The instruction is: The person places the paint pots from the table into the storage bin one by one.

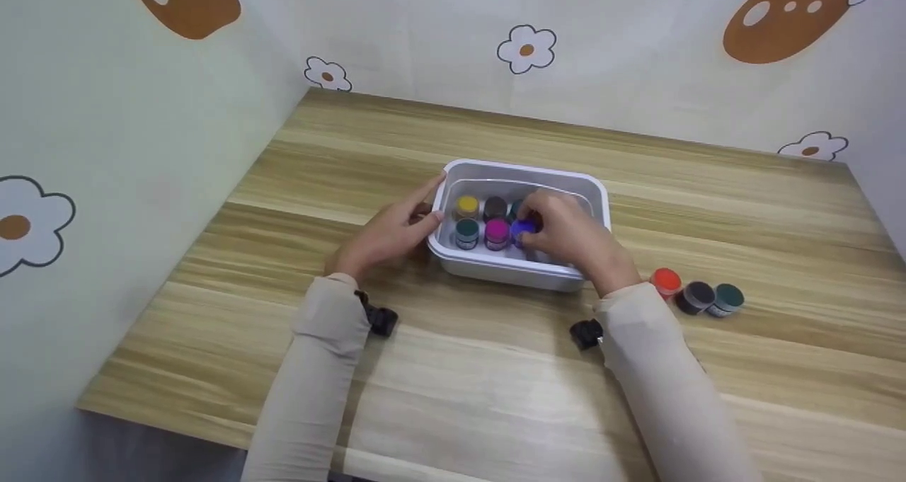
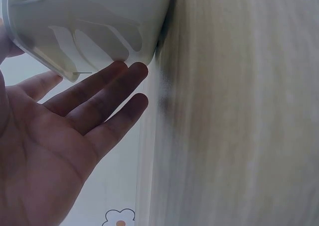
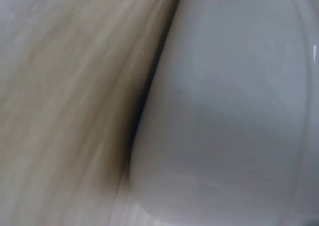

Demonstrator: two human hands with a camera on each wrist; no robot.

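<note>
A white plastic tub (image 1: 506, 273) stands on the table, with several small paint jars inside. My right hand (image 1: 570, 231) reaches over its front right side and pinches a purple paint jar (image 1: 522, 233) down in the tub. Beside that jar is a magenta jar (image 1: 497, 234), then a dark green jar (image 1: 467, 234). Behind them sit a yellow jar (image 1: 467, 208) and a brown jar (image 1: 495, 209); a teal one is partly hidden by my fingers. My left hand (image 1: 389, 234) touches the tub's left end, its fingers extended along the outer wall (image 2: 99, 27) in the left wrist view.
Right of the tub, near my right sleeve, a red jar (image 1: 666, 282), a black jar (image 1: 696, 297) and a green jar (image 1: 727, 299) stand in a row on the wooden table (image 1: 467, 376). Patterned walls border the table at the back and sides. Only the tub's outside fills the right wrist view.
</note>
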